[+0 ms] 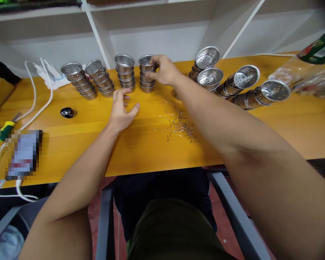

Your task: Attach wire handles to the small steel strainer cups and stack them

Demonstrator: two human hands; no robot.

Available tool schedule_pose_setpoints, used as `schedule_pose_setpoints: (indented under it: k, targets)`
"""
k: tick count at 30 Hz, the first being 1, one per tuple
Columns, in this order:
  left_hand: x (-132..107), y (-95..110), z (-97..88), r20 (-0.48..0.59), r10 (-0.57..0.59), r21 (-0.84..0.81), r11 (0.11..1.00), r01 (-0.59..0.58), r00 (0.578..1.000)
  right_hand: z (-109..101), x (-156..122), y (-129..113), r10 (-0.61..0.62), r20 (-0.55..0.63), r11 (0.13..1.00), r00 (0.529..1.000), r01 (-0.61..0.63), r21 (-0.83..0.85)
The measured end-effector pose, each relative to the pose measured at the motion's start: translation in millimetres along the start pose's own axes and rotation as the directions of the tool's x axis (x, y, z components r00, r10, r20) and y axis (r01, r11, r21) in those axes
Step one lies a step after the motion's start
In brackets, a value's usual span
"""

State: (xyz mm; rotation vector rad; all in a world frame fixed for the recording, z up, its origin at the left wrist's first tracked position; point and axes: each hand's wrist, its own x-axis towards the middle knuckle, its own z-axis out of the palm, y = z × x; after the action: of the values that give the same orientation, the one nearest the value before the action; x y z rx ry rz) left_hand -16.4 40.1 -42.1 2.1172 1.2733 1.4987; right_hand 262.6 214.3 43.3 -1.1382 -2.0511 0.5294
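My right hand (165, 71) has its fingers and thumb closed on the right side of a stack of perforated metal cups (145, 68), up at the top cup's rim. This stack stands upright near the back of the table. Just left of it rises another upright cup stack (125, 66). My left hand (121, 112) rests low in front of that stack, thumb and fingers apart, holding nothing; its fingertips overlap the stack's base, and contact is unclear. Thin curved wire pieces (182, 128) lie in a loose heap on the table, between my forearms.
More cup stacks lean at the left (72, 72), and others tilt at the right (246, 77), partly behind my right forearm. A plastic bottle (318, 48), a small black object (67, 112), a phone (24, 153), white cables (47, 103) and a green-yellow handled tool (7, 130) occupy the sides.
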Motion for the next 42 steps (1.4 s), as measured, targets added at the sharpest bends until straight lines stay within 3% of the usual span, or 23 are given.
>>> schedule_pose_setpoints:
  k: [5,9,12,18,22,27,30,35,39,42]
  targets:
    - [0.5,-5.2,0.4,0.019,-0.002,-0.012,1.0,0.003,1.0,10.5,-9.4,15.4,-0.031,-0.219,0.998,0.975,0.041,0.044]
    - [-0.4,-10.3,2.6,0.038,-0.015,-0.046,0.999,0.016,0.999,7.9,-27.1,13.8,-0.019,-0.257,0.99,0.966,0.054,0.132]
    - [-1.0,-10.4,4.5,0.045,-0.019,-0.088,0.996,0.023,0.999,2.5,-55.6,-8.4,-0.021,-0.236,0.959,0.971,0.086,0.269]
    - [1.8,3.3,6.7,0.077,0.012,-0.127,0.992,-0.002,0.997,-3.2,-129.6,-82.4,-0.129,-0.053,0.863,0.99,0.139,0.485]
    - [1.3,17.6,4.0,0.097,-0.021,-0.084,0.996,0.03,0.995,-2.4,-150.8,-103.8,-0.138,-0.012,0.843,0.99,0.124,0.523]
    - [-0.2,37.3,0.9,0.146,-0.026,-0.137,0.99,0.046,0.989,-12.8,-151.0,-96.2,-0.154,0.033,0.855,0.988,0.116,0.505]
    - [4.2,37.9,-1.8,0.155,-0.053,-0.161,0.984,0.078,0.987,-19.7,-150.6,-81.4,-0.114,-0.069,0.886,0.991,0.133,0.445]
    - [20.5,4.2,-20.8,0.056,-0.084,-0.137,0.986,0.091,0.995,-7.6,-154.0,-38.0,-0.102,-0.209,0.966,0.973,0.147,0.211]
    - [28.7,-19.6,-31.2,-0.042,-0.107,-0.109,0.989,0.102,0.993,17.8,-159.7,-21.0,-0.129,-0.107,0.98,0.986,0.143,0.138]
    - [29.0,-19.4,-27.5,-0.051,-0.084,-0.118,0.99,0.078,0.995,33.2,-162.7,-28.2,-0.161,-0.008,0.98,0.987,0.161,0.121]
